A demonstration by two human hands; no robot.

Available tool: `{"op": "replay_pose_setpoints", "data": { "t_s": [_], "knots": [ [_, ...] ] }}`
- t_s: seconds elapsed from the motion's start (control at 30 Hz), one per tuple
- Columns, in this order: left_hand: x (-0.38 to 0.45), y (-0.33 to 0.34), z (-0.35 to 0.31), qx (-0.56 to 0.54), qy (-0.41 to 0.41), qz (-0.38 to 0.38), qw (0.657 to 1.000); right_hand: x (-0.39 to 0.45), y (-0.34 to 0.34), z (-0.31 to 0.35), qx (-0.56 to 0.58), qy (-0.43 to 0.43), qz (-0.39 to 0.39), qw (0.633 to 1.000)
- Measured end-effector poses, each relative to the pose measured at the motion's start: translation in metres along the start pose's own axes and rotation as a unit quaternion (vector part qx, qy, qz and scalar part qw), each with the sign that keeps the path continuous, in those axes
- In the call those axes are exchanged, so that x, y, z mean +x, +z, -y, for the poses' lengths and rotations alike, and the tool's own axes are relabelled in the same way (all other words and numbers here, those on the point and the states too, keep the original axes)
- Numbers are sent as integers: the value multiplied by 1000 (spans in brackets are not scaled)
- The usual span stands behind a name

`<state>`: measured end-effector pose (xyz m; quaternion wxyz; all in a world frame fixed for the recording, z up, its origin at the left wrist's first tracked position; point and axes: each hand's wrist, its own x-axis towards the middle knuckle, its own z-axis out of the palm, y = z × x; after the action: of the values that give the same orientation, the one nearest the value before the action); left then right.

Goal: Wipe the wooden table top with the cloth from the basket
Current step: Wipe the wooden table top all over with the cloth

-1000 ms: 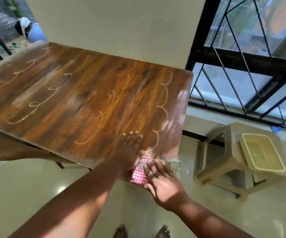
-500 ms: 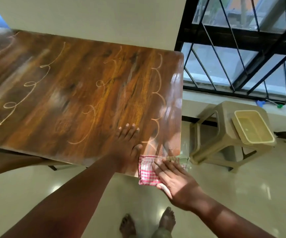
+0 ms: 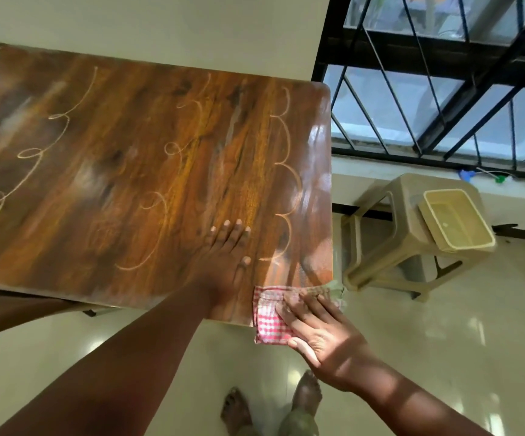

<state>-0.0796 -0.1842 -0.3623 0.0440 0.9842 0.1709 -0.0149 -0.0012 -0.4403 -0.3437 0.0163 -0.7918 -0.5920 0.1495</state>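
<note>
The wooden table top carries pale chalk curls and dusty smears. A red-and-white checked cloth lies over its near right corner, partly hanging off the edge. My right hand presses flat on the cloth with straight fingers. My left hand rests flat on the wood just left of the cloth, fingers straight and pointing away from me.
A beige plastic stool stands right of the table, with a shallow beige basket on its seat. Behind it is a low ledge and a black window grille. A plain wall runs along the table's far edge. My bare feet stand on the glossy floor.
The view has shifted left and down. My right hand has slid the cloth slightly right along the near corner. My left hand stays flat on the wood.
</note>
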Motion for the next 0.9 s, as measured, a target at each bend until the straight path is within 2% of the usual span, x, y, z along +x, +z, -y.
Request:
{"op": "replay_pose_setpoints", "data": {
  "t_s": [0.17, 0.27, 0.37, 0.67, 0.73, 0.9],
  "knots": [
    [1, 4, 2, -13, 4, 2, 1000, 19, 0, -11, 0, 12, 36, 999],
    [2, 4, 3, -12, 6, 7, 1000, 52, -6, -21, -22, 60, 2, 998],
    [2, 6, 4, -19, 6, 11, 1000, 85, -18, -27, 12, 99, -5, 995],
    [2, 4, 5, -37, 10, 2, 999, 18, 7, 25, -4, 47, 42, 998],
    [2, 3, 5, -48, 9, -2, 999, 13, 7, 26, 7, 48, 28, 998],
    [1, 5, 5, -46, 13, -4, 999, 29, 2, 7, -8, 45, 49, 998]
  ]
}}
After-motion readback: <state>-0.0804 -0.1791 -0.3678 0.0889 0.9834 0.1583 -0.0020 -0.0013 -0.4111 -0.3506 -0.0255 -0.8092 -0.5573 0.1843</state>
